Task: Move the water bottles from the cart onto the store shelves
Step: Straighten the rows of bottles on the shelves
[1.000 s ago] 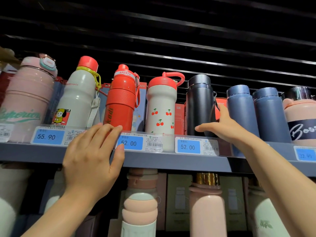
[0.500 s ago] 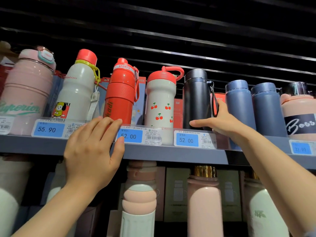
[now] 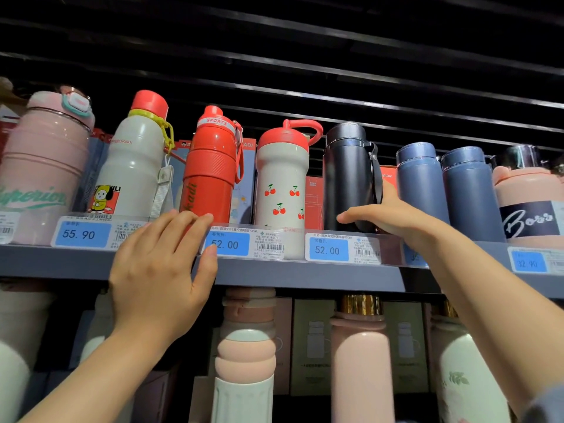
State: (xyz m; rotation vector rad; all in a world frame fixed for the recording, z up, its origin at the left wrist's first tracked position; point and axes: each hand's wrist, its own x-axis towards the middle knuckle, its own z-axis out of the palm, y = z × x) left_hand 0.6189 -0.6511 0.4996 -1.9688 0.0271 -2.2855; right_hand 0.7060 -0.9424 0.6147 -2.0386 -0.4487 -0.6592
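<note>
The black bottle [image 3: 348, 175] stands upright on the upper shelf [image 3: 305, 274], between the cherry-print bottle [image 3: 282, 190] on its left and two blue bottles [image 3: 422, 181] on its right. The right hand [image 3: 384, 213] is wrapped round its lower part — thumb across the near face, the fingers behind and out of sight — so the hand is clamped on it near the base, just above the shelf's price strip. A dark strap hangs down the bottle's right side, just above that hand.

The left hand [image 3: 158, 270] lies flat against the shelf's front edge, fingers straight and close together, their tips reaching up over the price strip in front of the red sports bottle [image 3: 213, 169]; the thumb presses the edge beside the 52.00 label [image 3: 229, 244]. It holds nothing.

Further left stand a grey bottle with a red cap and yellow loop [image 3: 134, 160] and a large pink bottle [image 3: 42, 166], with a 55.90 label [image 3: 81, 233] below them. At the far right sits a pink bottle with a dark band [image 3: 531, 203]. On the shelf underneath — partly hidden by both arms — pale pink and mint bottles [image 3: 247, 355] stand in front of boxes.
</note>
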